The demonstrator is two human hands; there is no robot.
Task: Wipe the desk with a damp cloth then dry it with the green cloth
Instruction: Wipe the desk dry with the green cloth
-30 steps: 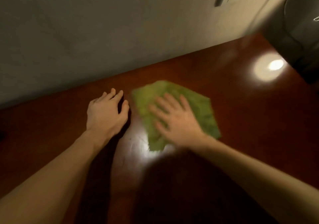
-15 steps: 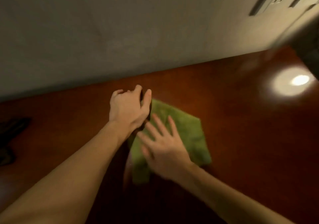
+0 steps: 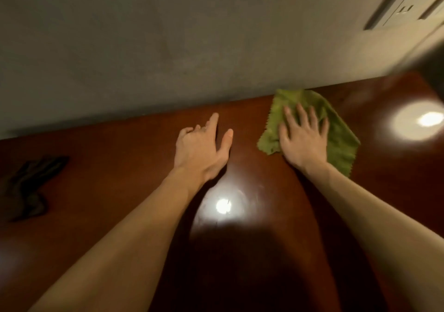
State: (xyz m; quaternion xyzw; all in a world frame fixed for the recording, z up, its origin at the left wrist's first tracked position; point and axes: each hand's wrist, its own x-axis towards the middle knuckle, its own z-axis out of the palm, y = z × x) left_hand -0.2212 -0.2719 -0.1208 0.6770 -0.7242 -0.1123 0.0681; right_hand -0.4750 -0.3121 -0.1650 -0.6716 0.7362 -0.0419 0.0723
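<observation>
The green cloth lies flat on the glossy dark red-brown desk, its far corner touching the wall. My right hand presses flat on it with fingers spread. My left hand rests on the bare desk to the left of the cloth, fingers apart and holding nothing. A dark crumpled cloth lies at the far left of the desk, apart from both hands.
A grey wall runs along the desk's far edge, with a socket plate at the upper right. A dark blurred object stands at the desk's far right. Bright light reflections shine on the desk.
My right hand has pushed the green cloth away from me and to the right, up to the wall. My left hand has separated from it and spread its fingers on the desk.
</observation>
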